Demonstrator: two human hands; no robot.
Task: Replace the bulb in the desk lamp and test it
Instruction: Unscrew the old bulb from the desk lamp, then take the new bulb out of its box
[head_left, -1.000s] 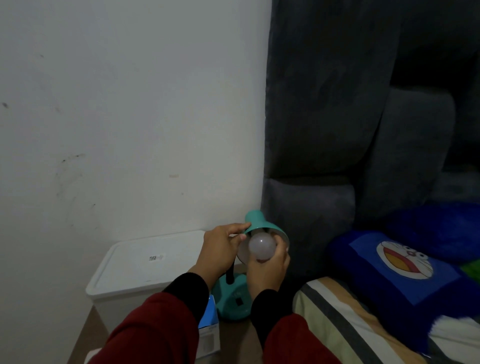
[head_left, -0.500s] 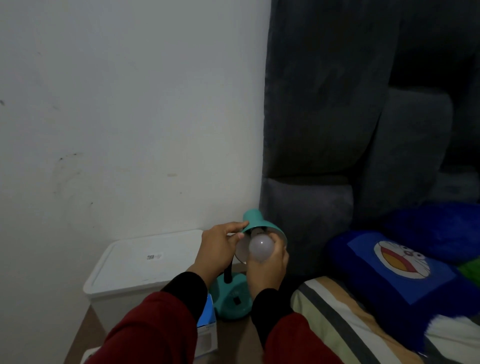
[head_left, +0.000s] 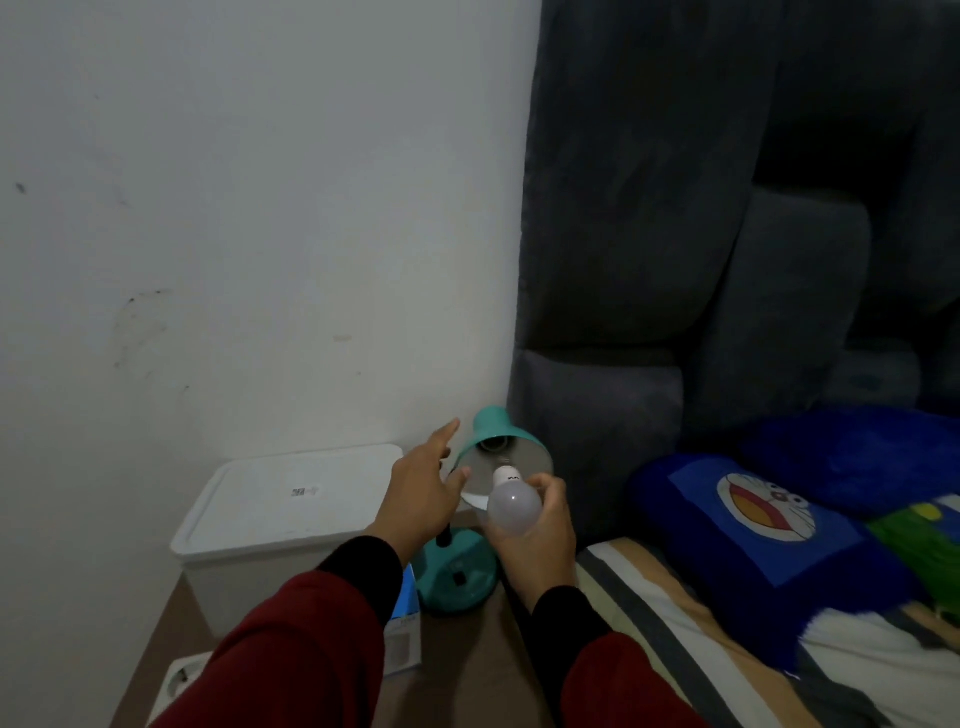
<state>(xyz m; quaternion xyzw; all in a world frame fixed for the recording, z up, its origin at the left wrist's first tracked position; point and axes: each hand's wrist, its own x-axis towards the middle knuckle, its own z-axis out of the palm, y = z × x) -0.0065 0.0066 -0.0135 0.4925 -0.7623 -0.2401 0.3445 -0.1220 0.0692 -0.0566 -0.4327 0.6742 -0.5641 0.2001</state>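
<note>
Holding the bulb (head_left: 515, 505) in the right hand (head_left: 540, 540), fingers (head_left: 546, 488) wrapped round the globe, screw base aimed up toward the shade (head_left: 511, 457) and clear of the socket. Left hand (head_left: 421, 493) beside it, fingers spread wide and empty, thumb tip just at the shade's rim, not gripping. Beyond the fingertips: the shade's open mouth, socket dark at the back, nothing in it. Below the palms, the lamp's base (head_left: 457, 577); left of the left fingers, a white box (head_left: 280, 499). Looks like the bulb-out step, or possibly a fresh bulb about to go in; cannot tell which. Next probably calls for steadying the shade again.
</note>
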